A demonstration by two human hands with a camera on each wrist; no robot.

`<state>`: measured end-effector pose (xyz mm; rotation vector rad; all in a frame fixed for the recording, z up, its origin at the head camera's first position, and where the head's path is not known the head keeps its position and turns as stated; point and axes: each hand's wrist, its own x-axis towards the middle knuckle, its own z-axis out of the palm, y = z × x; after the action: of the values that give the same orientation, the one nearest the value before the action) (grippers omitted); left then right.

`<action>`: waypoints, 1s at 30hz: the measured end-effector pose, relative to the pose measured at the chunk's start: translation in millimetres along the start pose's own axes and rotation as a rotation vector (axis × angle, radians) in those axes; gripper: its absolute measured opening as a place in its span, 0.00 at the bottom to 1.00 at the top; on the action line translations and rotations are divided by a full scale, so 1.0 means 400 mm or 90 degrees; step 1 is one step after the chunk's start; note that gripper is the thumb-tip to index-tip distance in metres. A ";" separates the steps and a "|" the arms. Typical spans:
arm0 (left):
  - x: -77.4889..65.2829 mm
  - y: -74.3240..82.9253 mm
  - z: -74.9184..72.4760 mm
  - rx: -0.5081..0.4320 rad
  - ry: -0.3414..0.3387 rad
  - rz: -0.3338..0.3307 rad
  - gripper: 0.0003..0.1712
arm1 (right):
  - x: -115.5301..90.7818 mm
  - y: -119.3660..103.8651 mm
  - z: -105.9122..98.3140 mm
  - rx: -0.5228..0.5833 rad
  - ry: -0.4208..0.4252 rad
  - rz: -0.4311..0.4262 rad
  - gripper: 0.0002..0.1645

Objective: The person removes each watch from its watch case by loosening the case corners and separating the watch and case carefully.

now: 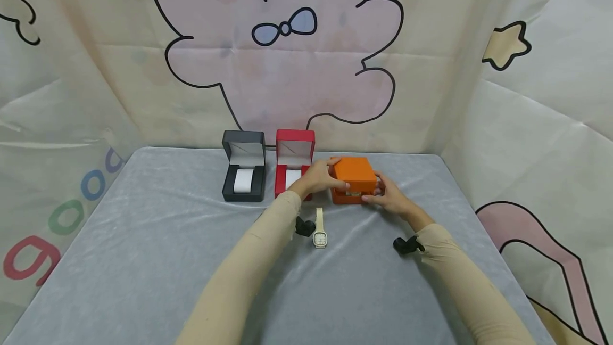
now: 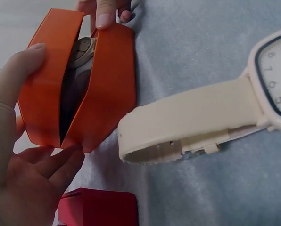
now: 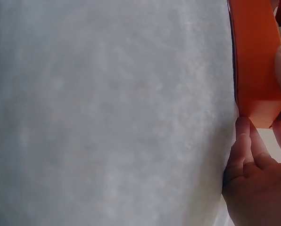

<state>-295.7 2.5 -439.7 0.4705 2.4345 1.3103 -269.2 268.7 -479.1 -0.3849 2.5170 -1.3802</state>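
Observation:
An orange watch box stands at the back right of the table, its lid partly raised. My left hand grips the lid from the left, thumb on its front and fingers round the side. At the box's right side, my right hand holds the base, with the thumb at the front edge. Through the gap, the left wrist view shows a wristwatch inside the box; much of it is hidden. Nearer to me, a cream wristwatch with a squarish dial lies on the cloth, its strap towards the boxes.
Left of the orange box stand an open red watch box and an open black watch box, each with a white cushion. A grey cloth covers the table. Printed curtains hang behind and at both sides.

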 end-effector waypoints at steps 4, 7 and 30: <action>0.000 0.001 -0.007 -0.018 0.005 0.000 0.53 | 0.001 -0.003 -0.002 0.012 -0.015 0.006 0.44; 0.001 -0.001 -0.009 -0.025 0.012 0.008 0.53 | -0.001 -0.006 -0.001 0.019 -0.024 0.009 0.43; 0.021 -0.001 -0.001 -0.099 0.072 -0.051 0.48 | 0.009 -0.005 -0.014 0.015 -0.036 0.002 0.44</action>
<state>-303.2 5.8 -440.9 0.2623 2.3891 1.5147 -274.3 270.8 -474.6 -0.4085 2.4523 -1.3773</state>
